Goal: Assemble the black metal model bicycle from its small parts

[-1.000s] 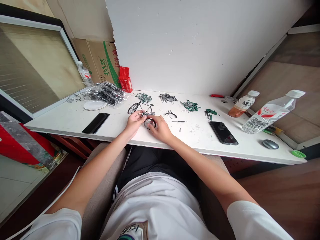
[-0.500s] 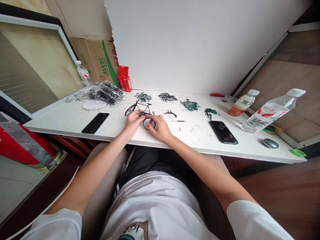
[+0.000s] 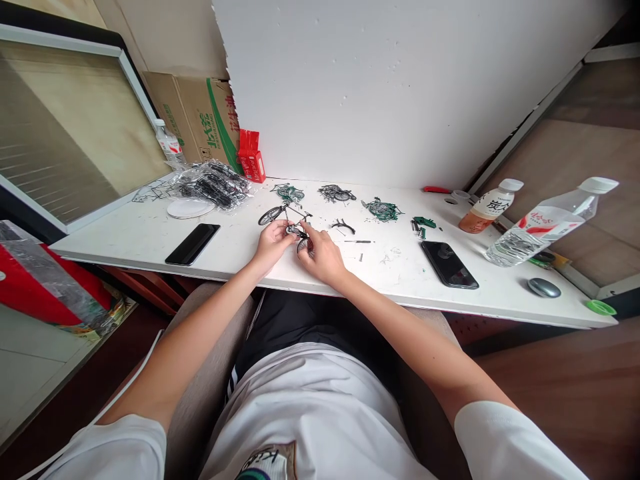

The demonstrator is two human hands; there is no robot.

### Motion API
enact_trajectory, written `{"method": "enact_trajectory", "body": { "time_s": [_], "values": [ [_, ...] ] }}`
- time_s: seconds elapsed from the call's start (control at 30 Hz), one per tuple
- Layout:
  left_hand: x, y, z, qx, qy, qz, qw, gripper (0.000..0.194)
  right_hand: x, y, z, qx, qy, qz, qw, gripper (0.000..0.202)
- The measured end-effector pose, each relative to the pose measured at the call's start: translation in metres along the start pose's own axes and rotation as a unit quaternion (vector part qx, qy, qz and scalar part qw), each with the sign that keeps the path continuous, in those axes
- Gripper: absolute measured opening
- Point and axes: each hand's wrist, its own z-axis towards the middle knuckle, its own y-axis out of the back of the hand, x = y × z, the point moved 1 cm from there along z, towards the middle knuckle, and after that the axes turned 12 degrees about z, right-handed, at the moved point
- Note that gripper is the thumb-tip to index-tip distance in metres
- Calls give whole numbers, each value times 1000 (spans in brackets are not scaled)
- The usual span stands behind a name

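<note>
Between my two hands is a small black model bicycle (image 3: 271, 215), tilted over the white table. Its one wheel points away to the left and the other lies at my right fingers. My left hand (image 3: 273, 245) grips it near the pedals and chainwheel, fingers bent round the frame. With thumb and fingers, my right hand (image 3: 323, 255) holds the near wheel, partly covering it. A curved black part (image 3: 343, 227) and a thin dark screwdriver-like tool (image 3: 357, 241) lie to the right of my hands.
Piles of green and black bicycle parts (image 3: 383, 209) lie toward the wall. A phone (image 3: 193, 244) is at left, another phone (image 3: 449, 265) at right. Bottles (image 3: 545, 223) and a grey mouse (image 3: 544, 287) stand farther right. A plastic bag of black parts (image 3: 215, 187) sits back left.
The bicycle has turned and tipped between my hands; its far wheel has shifted slightly right. My right hand has closed further over the near wheel, hiding more of it.
</note>
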Motion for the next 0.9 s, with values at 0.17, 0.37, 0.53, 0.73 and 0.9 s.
{"method": "enact_trajectory", "body": {
  "time_s": [0.17,0.37,0.53,0.73,0.9],
  "values": [
    [2,0,1,17,-18,10,1000,51,0,0,0,-6,-6,3,1000,57],
    [6,1,3,29,-19,27,999,57,2,3,1,-6,-27,23,999,48],
    [3,0,0,24,-6,20,999,54,-1,1,1,-9,2,42,999,46],
    [-1,0,-1,29,1,1,1000,47,-4,-3,-1,-22,39,39,998,41],
    [-1,1,0,23,5,2,1000,43,-3,-1,-2,-15,42,53,998,37]
  ]
}}
